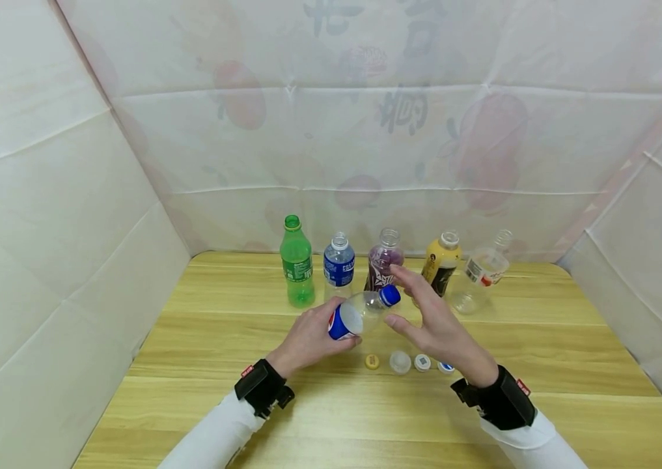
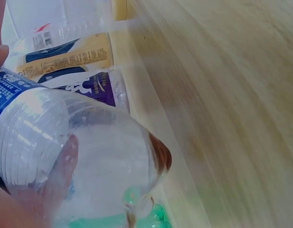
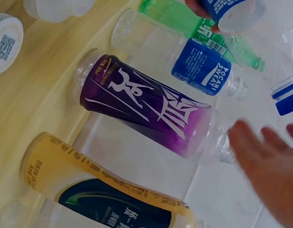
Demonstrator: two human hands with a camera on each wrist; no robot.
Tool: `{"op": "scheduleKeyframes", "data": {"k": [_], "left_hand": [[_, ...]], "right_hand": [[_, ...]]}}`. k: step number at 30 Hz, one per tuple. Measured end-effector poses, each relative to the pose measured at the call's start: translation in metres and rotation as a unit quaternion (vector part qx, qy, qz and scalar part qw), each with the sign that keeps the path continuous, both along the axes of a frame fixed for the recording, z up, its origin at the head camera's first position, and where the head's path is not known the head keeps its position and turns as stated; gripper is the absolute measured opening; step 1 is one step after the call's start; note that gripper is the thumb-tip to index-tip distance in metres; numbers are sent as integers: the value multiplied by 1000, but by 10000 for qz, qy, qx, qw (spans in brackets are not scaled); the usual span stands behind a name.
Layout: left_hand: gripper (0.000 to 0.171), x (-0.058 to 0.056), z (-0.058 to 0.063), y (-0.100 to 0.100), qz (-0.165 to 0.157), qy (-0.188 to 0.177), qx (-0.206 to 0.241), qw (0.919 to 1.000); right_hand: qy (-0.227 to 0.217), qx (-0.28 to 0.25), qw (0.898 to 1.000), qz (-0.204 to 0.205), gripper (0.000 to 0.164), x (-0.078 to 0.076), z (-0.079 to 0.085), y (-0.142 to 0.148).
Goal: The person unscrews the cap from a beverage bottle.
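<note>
My left hand grips a clear plastic bottle round its blue label, holding it tilted above the table with the neck toward the right. A blue cap sits on the neck. Close to that cap, my right hand is held with fingers spread and nothing between them. The right wrist view shows those fingers a little apart from the blue cap. The rounded base of the held bottle fills much of the left wrist view.
Along the back of the wooden table stand uncapped bottles: green, blue-labelled, purple, yellow and clear. Loose caps lie nearer: a yellow cap, a translucent cap, a white cap and another.
</note>
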State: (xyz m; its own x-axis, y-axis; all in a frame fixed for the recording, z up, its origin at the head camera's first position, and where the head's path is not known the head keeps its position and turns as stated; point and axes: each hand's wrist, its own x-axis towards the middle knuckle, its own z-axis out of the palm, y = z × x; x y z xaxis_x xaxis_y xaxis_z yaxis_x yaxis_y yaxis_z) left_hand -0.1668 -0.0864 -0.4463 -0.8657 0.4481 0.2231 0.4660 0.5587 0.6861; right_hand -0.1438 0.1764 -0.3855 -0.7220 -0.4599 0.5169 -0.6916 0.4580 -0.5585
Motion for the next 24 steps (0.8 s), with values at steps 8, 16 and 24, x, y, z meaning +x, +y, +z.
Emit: {"op": "scheduleKeyframes", "data": {"k": [8, 16, 24], "left_hand": [[69, -1, -2, 2, 277, 136, -74, 9995], [69, -1, -4, 5, 366, 527, -284, 9975], [68, 0, -4, 6, 312, 849, -408, 9951]], "right_hand": [[-9, 224, 9922, -1229, 64, 1, -1, -8], [776, 361, 9811, -1733, 61, -2, -2, -20], [926, 475, 9746, -1984, 30, -1, 0, -25]]}}
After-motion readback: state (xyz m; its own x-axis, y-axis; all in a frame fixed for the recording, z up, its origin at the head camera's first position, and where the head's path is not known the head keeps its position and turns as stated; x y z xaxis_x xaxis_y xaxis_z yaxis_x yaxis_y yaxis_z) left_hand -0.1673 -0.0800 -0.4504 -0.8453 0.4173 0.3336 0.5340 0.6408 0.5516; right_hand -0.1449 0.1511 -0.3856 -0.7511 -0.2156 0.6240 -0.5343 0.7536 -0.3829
